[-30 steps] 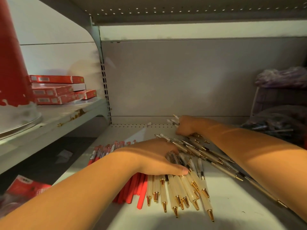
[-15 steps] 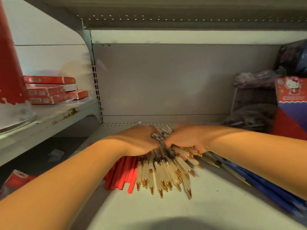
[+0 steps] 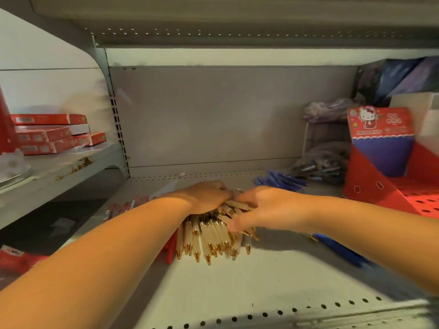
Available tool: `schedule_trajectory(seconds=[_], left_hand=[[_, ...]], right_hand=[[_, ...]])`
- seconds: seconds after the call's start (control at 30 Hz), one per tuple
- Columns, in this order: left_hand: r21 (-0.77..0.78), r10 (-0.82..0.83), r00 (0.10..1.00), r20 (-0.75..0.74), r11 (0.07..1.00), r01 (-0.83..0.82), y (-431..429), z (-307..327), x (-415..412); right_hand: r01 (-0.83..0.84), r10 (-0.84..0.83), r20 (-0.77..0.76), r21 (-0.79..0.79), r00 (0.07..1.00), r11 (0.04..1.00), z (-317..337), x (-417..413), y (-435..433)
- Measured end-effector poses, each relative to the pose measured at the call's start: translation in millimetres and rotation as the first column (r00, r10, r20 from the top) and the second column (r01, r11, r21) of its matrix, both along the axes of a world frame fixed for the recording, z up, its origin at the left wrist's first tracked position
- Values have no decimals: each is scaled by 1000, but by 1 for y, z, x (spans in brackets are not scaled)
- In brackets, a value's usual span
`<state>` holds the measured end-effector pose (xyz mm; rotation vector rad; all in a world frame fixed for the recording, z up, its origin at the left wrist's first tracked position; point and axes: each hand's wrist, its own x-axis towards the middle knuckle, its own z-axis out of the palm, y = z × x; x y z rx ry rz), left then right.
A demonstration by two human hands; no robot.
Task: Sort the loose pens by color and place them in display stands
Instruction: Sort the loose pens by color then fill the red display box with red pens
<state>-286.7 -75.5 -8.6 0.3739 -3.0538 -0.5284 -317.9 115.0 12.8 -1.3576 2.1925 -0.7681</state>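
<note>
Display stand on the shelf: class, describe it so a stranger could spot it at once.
Follow the grey shelf to its right end. There sits the display stand, red card with a holed tray. Only it bears a cartoon cat header.

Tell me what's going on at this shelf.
A person is bunching the cream pens together on the shelf, with the left hand and right hand gripping the pile from either side. Red pens lie just left of it, and blue pens lie to the right. The red display stand on the right shows no pens in the part in view, so nothing seems placed yet.
</note>
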Motion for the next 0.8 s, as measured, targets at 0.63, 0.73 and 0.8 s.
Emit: schedule_trajectory(seconds=[0.63,0.73,0.8], left_hand=[[115,-53,999,-14,992,54,2,-3,9],[135,-77,996,-39,988,81,6,-5,12],[130,-68,997,-23,989,71,9,-7,13]], right_hand=[[-152,157,-176,43,972,987,-32,-7,26],[-139,147,-204,55,968,989,-33,-10,28],[-114,123,-210,55,970,992,-32,-14,31]])
